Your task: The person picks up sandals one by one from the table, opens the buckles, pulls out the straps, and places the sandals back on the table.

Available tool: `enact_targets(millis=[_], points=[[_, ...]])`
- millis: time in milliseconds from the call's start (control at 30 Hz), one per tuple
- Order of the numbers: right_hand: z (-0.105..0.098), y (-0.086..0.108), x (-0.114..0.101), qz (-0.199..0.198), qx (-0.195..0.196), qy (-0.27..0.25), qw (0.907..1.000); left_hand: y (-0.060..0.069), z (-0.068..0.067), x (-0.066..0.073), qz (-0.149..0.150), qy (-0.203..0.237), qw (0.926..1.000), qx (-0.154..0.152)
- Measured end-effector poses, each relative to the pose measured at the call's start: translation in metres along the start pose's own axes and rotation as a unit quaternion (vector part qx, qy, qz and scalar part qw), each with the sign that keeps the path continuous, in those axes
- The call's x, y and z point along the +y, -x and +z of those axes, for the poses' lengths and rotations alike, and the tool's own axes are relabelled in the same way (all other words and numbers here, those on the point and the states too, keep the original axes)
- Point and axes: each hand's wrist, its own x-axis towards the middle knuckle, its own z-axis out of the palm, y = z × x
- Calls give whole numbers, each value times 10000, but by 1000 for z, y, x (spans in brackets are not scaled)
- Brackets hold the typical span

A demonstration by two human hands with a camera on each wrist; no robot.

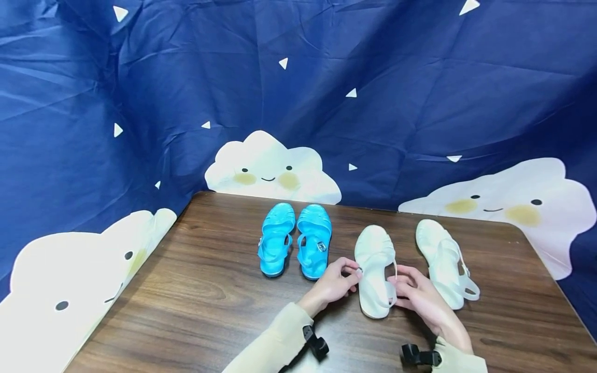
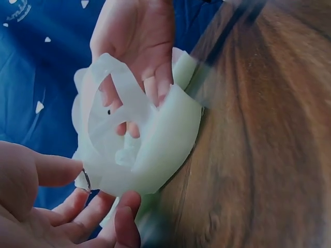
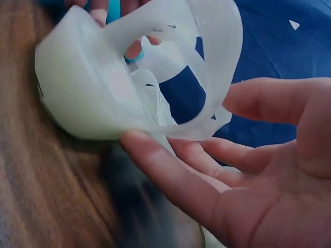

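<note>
A white jelly sandal [image 1: 371,290] stands on the table between the two hands, toe pointing to the far side. My left hand [image 1: 333,284] pinches the buckle side of its strap between thumb and fingers; the small metal buckle [image 2: 86,179] shows at the thumb tip. On the opposite side, my right hand [image 1: 422,298] has its thumb and fingers about the ankle strap [image 3: 220,67], with one fingertip against the sandal's side. The second white sandal [image 1: 443,264] lies just right of the right hand, its strap loop sticking out to the right.
A pair of blue jelly sandals, the left one [image 1: 275,238] and the right one [image 1: 314,241], stands side by side beyond the left hand. The brown wooden table [image 1: 200,290] ends at a blue curtain [image 1: 298,103] printed with clouds.
</note>
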Motion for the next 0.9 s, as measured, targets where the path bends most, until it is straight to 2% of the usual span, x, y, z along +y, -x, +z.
enact_targets(millis=[300, 500, 667, 900], points=[[-1, 3, -2, -303, -469, 131, 9984, 14, -13, -3, -86, -164, 9993, -315], [-1, 3, -2, -501, -937, 231, 9941, 20, -21, -5, 61, -455, 9972, -588], [-3, 4, -1, -679, -1272, 251, 9892, 24, -28, -6, 82, -489, 9949, -874], [-3, 5, -1, -766, -1859, 326, 9790, 26, -42, -8, 59, -487, 9845, -1683]])
